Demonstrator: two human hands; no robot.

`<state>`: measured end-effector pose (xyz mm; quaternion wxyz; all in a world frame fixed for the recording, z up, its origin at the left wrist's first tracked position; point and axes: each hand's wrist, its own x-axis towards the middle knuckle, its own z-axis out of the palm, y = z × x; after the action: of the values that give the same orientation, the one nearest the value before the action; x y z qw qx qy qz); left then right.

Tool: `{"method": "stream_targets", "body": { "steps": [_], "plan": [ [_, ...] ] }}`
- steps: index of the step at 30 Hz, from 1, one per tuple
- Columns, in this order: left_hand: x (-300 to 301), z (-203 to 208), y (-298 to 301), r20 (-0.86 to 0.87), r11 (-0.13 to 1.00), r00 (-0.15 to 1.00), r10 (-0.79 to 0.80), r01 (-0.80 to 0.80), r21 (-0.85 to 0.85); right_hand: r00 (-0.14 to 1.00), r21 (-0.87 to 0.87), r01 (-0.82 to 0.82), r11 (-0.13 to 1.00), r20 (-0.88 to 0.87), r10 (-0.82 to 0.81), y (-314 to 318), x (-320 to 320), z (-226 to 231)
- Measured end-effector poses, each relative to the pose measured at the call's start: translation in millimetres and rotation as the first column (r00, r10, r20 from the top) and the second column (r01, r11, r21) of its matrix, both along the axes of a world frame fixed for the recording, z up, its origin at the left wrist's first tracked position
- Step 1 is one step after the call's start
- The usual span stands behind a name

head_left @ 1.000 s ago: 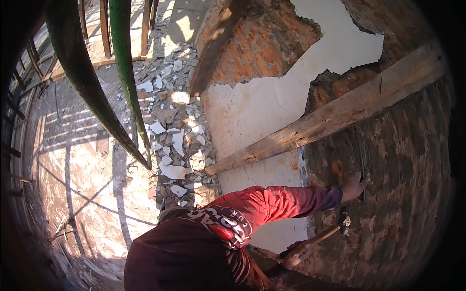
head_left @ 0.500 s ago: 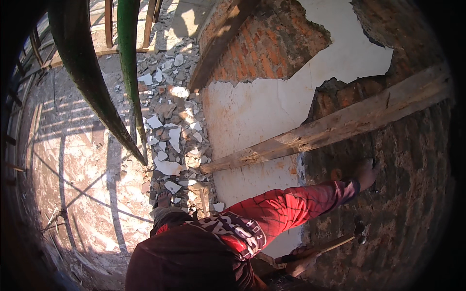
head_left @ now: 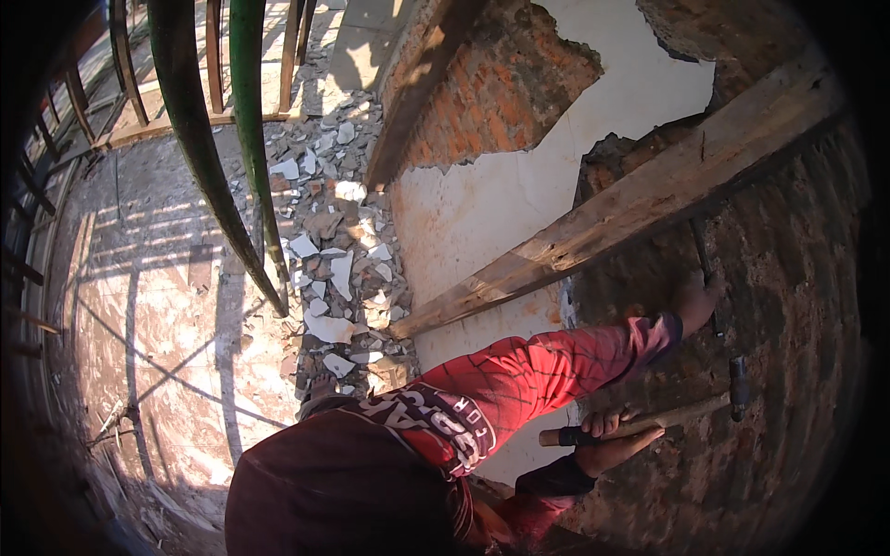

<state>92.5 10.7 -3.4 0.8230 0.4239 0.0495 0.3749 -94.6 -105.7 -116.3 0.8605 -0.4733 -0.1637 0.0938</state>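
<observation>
My left arm, in a red sleeve, reaches across to the wall on the right. The fingers of my left hand [head_left: 695,306] are closed around a thin dark metal chisel [head_left: 698,243], whose ends show on either side of the fist. Below it, my right hand [head_left: 619,447] grips the wooden handle of a hammer [head_left: 691,412]. The dark hammer head [head_left: 739,389] is close to the chisel's lower end, with a gap between them. Both hands are in front of rough, bare brickwork [head_left: 788,306] stripped of plaster.
A wooden beam [head_left: 593,236] slants across the wall above my left arm. White plaster [head_left: 501,213] remains beside exposed brick [head_left: 501,93]. Broken plaster pieces [head_left: 329,326] litter the floor along the wall. Two green poles [head_left: 246,102] stand at left, near a wooden railing [head_left: 215,65].
My right hand has brought the hammer up and toward the chisel, from lower down. My left hand stays at the wall, and the chisel shows more plainly. The view has shifted slightly.
</observation>
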Motion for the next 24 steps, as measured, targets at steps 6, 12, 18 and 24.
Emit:
{"method": "stream_targets", "body": {
  "steps": [6,12,18,24],
  "plan": [
    [1.8,7.4,-5.9,0.026,0.997,0.998,0.051,-0.053,0.054,0.647,0.653,0.290,0.700,0.405,-0.646,-63.4,13.0,72.6],
    [1.5,17.8,-8.7,0.066,0.989,0.997,-0.045,0.053,-0.136,0.940,-0.184,0.339,0.923,0.111,-0.324,12.3,27.8,-30.4],
    [-34.8,31.8,12.2,0.061,0.972,0.978,-0.198,0.204,-0.116,0.777,0.384,0.176,0.906,0.511,-0.367,-79.5,16.3,68.8],
    [-5.4,27.6,-8.9,0.142,0.980,0.984,-0.110,0.131,-0.150,0.946,0.114,0.209,0.971,0.227,-0.231,16.6,38.0,11.8]
  ]
}}
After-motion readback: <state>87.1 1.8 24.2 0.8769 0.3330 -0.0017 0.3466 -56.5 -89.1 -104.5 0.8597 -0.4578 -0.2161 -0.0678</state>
